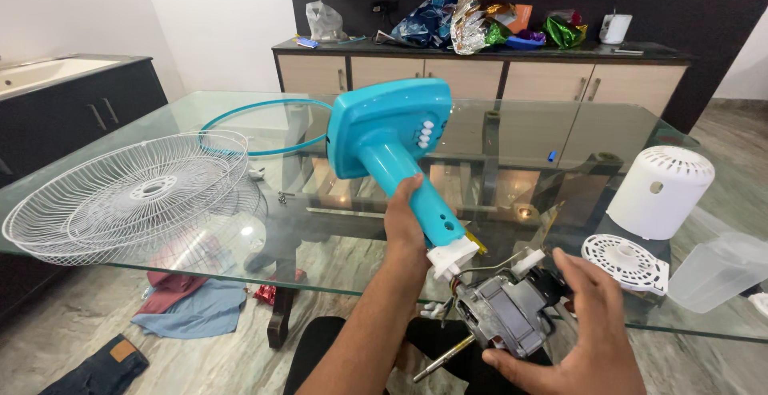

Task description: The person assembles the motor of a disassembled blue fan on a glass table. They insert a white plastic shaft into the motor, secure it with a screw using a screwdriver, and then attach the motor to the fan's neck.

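My left hand (404, 217): wrapped around the turquoise plastic fan stand (392, 143), base tilted up
My right hand (578, 324): cradling the grey metal fan motor (502, 312), fingers loosely curled

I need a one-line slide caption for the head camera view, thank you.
Left hand grips a turquoise fan stand while right hand cradles its grey motor above a glass table.

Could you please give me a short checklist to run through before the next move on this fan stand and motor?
1. Left hand grips the blue fan stand: ok.
2. Right hand supports the grey motor from below: ok.
3. Wires between stand and motor intact: cannot tell, too small.
4. Motor over the glass table: not ok, held off its near edge.
5. Wire grille and white cover lie apart from the hands: ok.
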